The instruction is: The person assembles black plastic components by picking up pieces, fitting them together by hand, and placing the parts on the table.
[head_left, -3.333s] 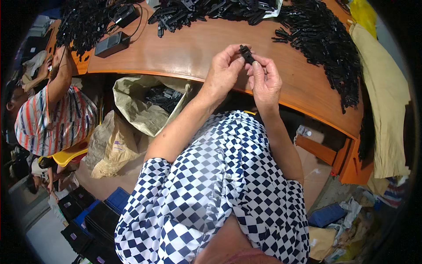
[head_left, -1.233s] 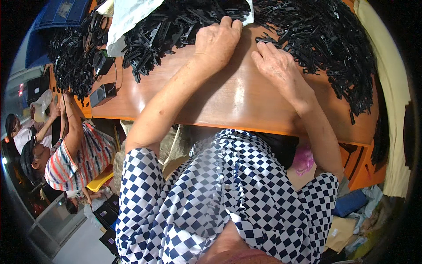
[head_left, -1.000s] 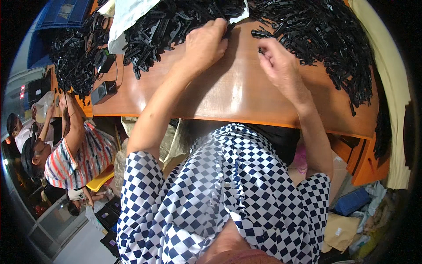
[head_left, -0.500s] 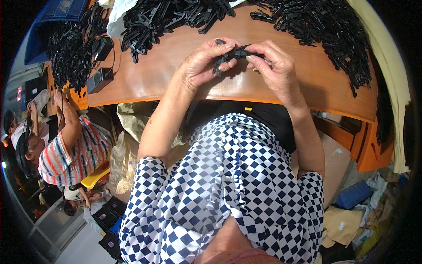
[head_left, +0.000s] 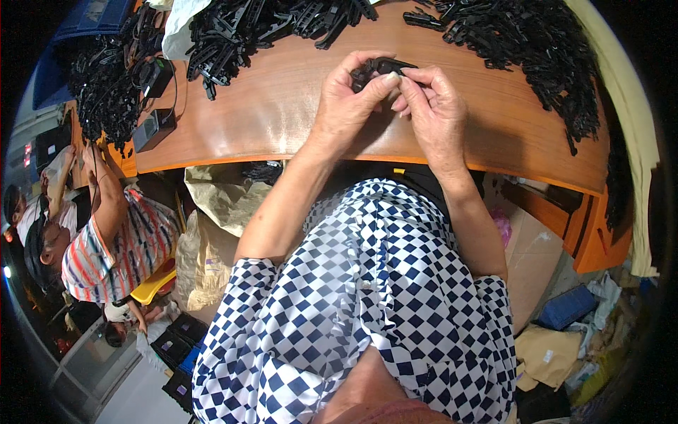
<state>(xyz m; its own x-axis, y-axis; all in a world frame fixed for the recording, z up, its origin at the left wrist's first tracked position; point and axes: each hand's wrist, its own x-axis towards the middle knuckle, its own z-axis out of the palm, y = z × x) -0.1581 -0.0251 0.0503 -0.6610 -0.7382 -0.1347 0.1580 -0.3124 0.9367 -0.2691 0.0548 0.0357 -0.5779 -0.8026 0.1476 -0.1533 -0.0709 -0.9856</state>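
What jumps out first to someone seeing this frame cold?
Both hands meet over the middle of the wooden table: the left hand and right hand pinch one small black plastic part between the fingertips. Heaps of similar black plastic parts crowd the table's far edge and right side. At far left, another person in a striped shirt sits lower down, beside a crumpled brown sack under the table edge.

Both forearms are extended toward 12 o'clock, wrists raised. The left hand [head_left: 347, 99] and right hand [head_left: 432, 106] are brought together, fingertips pinched closed in a shared grip, thumbs nearly touching.
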